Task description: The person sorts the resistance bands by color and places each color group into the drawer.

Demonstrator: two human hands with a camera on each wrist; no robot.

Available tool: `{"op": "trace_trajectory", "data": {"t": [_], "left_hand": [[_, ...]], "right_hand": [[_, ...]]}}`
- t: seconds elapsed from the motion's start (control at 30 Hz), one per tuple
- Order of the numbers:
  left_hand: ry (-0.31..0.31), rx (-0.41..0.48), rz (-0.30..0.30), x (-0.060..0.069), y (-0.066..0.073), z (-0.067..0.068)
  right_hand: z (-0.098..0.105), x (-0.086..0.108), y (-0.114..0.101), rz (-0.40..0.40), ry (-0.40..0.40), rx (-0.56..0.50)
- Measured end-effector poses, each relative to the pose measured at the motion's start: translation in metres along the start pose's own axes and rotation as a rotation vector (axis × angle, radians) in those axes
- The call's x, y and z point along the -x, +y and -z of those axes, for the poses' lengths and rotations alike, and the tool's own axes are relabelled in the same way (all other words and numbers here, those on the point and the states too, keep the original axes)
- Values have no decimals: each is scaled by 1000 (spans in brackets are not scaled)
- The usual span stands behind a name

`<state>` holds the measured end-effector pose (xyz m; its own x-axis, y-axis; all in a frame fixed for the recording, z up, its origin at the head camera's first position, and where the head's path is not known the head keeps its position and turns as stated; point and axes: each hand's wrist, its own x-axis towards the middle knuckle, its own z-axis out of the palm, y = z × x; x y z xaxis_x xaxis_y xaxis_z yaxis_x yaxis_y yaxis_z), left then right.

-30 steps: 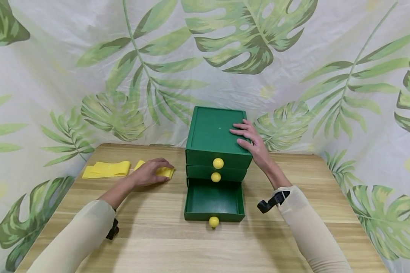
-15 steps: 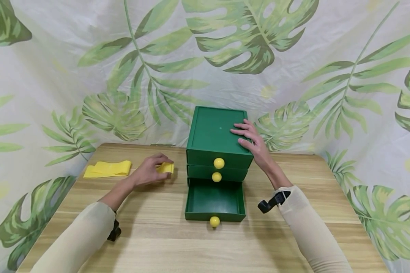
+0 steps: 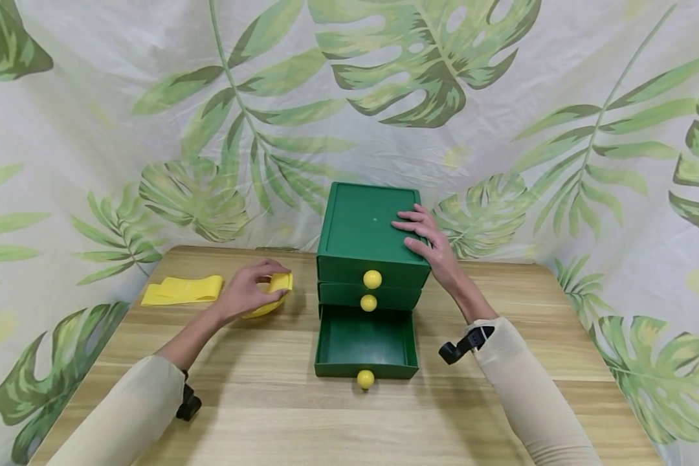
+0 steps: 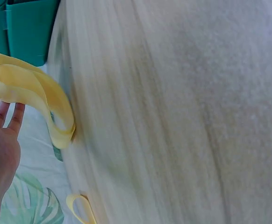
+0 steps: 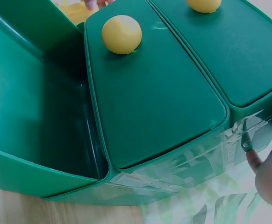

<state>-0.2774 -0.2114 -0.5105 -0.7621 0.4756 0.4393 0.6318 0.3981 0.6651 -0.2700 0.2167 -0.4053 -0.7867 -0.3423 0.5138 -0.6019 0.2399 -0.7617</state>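
Note:
My left hand (image 3: 246, 291) pinches one end of a yellow resistance band (image 3: 280, 283), a wide flat loop, lifted above the table left of a green drawer cabinet (image 3: 367, 223). In the left wrist view the folded loop of this band (image 4: 28, 86) droops from the fingertips. My right hand (image 3: 435, 247) rests on the cabinet's top right edge, fingers spread over the top. The bottom drawer (image 3: 361, 346) is pulled out with nothing visible inside. The two drawers above it are closed, each with a round yellow knob.
A second yellow resistance band (image 3: 189, 289) lies folded flat at the table's back left. Behind the wooden table (image 3: 303, 427) hangs a leaf-patterned cloth (image 3: 501, 77). The pulled-out drawer juts toward the table's front.
My left hand has picked the nearer yellow resistance band up off the table, and its loop now hangs below the fingers. The right hand, cabinet and drawer have stayed put.

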Motion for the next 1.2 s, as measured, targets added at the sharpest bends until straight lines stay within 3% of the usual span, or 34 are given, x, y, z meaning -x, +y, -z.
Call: {"op": "trace_trajectory", "data": {"t": [0.23,0.5,0.67,0.93,1.2], "left_hand": [[58,57,70,4,16,9],[153,172,84,7,33,14],[168,218,87,7,46,17],[142,273,32,8,71,22],[119,296,-69,7,97,25]], "right_hand": [[0,0,-1,11,0,6],[0,0,-2,1,-8,2],[1,-1,-2,-8,-15,0],[2,0,-2,-22,-25,11],[2,0,-1,-31,-24,13]]}}
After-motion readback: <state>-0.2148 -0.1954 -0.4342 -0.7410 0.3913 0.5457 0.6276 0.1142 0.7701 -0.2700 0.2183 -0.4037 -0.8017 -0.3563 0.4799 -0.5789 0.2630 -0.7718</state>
